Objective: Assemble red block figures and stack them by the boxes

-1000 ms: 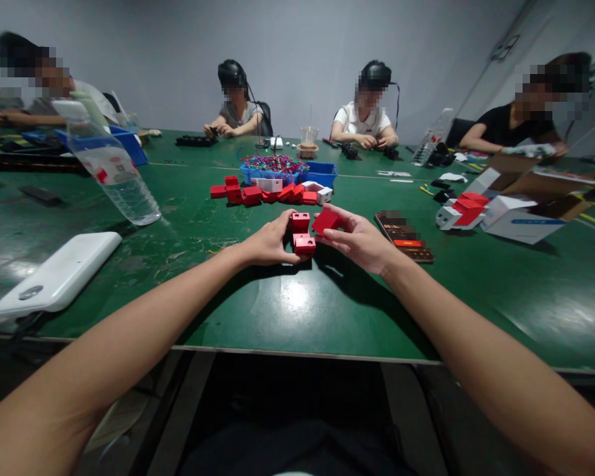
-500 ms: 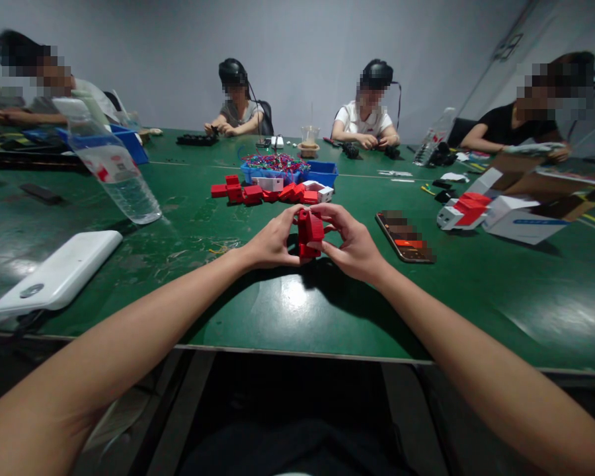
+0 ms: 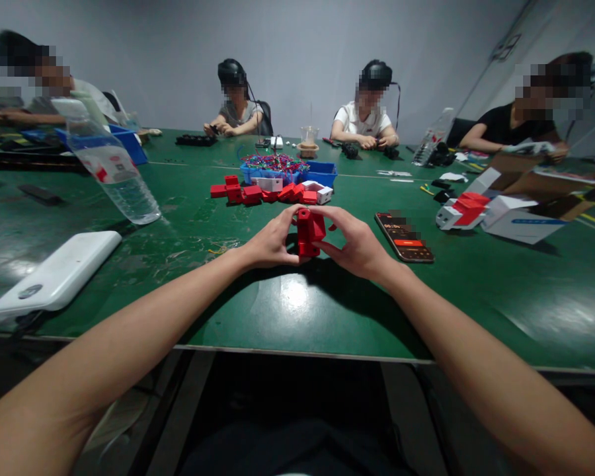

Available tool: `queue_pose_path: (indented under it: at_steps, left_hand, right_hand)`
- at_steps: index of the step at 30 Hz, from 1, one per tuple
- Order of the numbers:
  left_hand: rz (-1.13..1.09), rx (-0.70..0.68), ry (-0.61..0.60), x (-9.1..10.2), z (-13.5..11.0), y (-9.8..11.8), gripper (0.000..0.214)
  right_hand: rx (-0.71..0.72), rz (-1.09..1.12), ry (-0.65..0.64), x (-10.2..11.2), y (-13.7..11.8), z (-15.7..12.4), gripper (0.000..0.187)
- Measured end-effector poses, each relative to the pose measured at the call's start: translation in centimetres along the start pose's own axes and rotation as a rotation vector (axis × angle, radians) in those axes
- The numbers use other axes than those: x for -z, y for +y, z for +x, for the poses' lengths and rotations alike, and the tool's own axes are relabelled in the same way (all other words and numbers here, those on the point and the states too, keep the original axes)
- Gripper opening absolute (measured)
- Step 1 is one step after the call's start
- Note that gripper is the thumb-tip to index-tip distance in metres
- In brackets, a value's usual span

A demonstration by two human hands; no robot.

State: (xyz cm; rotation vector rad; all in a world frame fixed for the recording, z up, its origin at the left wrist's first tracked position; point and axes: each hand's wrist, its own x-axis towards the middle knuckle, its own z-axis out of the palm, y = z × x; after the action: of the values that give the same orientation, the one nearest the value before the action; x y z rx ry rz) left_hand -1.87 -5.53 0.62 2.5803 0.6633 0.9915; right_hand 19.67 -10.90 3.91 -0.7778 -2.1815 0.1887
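Observation:
Between my two hands is a red blocky plastic part (image 3: pixel 307 233), held upright just above the green table (image 3: pixel 218 297). My left hand (image 3: pixel 276 239) grips it from the left, thumb low and fingers at its top. From the right, my right hand (image 3: pixel 354 243) pinches the same part with thumb and forefinger; its other fingers are curled and partly hidden. A small round hole shows in the part's top. Behind my hands lies a row of similar red parts (image 3: pixel 252 194), with a few white parts (image 3: pixel 324 194) among them.
Blue bins (image 3: pixel 322 173), one heaped with coloured wires (image 3: pixel 276 162), stand beyond the parts. A phone (image 3: pixel 404 239) and an open cardboard box (image 3: pixel 525 218) lie to the right. At left are a water bottle (image 3: pixel 121 175) and a white power bank (image 3: pixel 62 271). Several people sit around the table.
The red part has turned slightly in my hands, so its top and side show differently. My right hand's fingers have shifted on it a little; the left hand stays nearly still.

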Motion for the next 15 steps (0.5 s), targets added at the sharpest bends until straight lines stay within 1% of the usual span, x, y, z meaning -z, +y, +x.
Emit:
queue_pose_path:
  at_steps: [6, 12, 15]
  left_hand:
    - [-0.021, 0.020, -0.012, 0.08, 0.02, 0.06, 0.098]
    - [-0.035, 0.014, -0.005, 0.07, 0.04, -0.02, 0.099]
    - [-0.030, 0.015, -0.005, 0.07, 0.05, -0.04, 0.100]
  right_hand:
    - [0.049, -0.022, -0.001, 0.24, 0.08, 0.01, 0.053]
    - [0.009, -0.021, 0.001, 0.13, 0.08, -0.08, 0.053]
    - [0.018, -0.041, 0.006, 0.01, 0.24, -0.15, 0.055]
